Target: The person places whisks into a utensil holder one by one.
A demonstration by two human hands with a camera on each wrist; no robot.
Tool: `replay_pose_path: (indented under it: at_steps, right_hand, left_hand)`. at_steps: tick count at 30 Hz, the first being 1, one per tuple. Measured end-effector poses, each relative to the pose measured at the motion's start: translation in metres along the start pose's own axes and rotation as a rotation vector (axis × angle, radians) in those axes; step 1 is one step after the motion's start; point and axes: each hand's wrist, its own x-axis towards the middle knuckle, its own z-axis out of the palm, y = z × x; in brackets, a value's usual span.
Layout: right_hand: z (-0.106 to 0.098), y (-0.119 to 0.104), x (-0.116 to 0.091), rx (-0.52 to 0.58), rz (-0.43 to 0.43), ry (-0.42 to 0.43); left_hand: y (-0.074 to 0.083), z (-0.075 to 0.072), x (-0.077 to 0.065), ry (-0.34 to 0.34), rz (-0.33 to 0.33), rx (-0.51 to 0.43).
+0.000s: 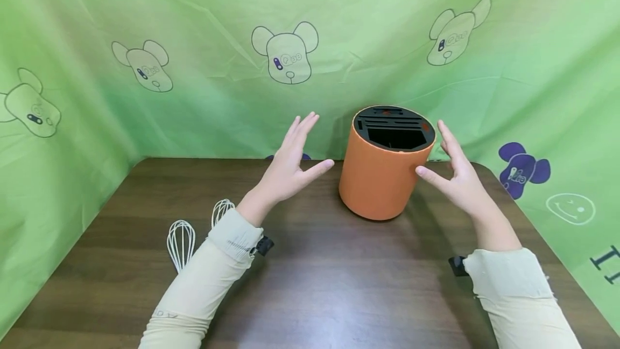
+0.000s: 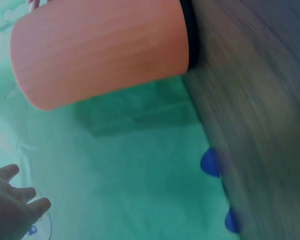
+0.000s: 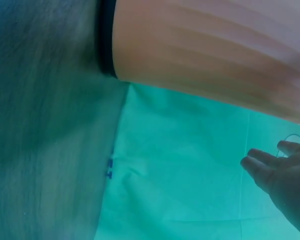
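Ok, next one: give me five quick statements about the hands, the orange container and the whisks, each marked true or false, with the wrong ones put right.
1. The orange container stands on the table. True.
2. Both hands grip the container. False: the left hand is open and apart from it.
3. White wire whisks show beside the left sleeve. True.
4. A plain lid covers the container. False: its dark top has slots and a large opening.
5. The right hand has its fingers extended. True.
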Motion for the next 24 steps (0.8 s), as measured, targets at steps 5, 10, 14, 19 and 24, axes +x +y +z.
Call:
replay_pose_path:
  at_steps: [5, 10, 14, 19, 24]
  right_hand:
    - [-0.001, 0.000, 0.003, 0.029, 0.006, -0.003]
    - [0.002, 0.001, 0.006, 0.088, -0.019, 0.003]
    - [0.007, 0.002, 0.011, 0.207, -0.106, -0.015]
    - [0.011, 0.005, 0.014, 0.333, -0.139, -0.036]
    - [0.013, 0.005, 0.015, 0.343, -0.086, -0.036]
  left_hand:
    - [0.004, 0.013, 0.008, -0.022, -0.041, -0.113]
    - [0.007, 0.022, 0.015, -0.016, -0.051, -0.204]
    - [0.008, 0.027, 0.021, -0.013, -0.054, -0.229]
    - [0.009, 0.038, 0.026, -0.015, -0.078, -0.296]
    - [0.008, 0.047, 0.032, -0.031, -0.112, -0.332]
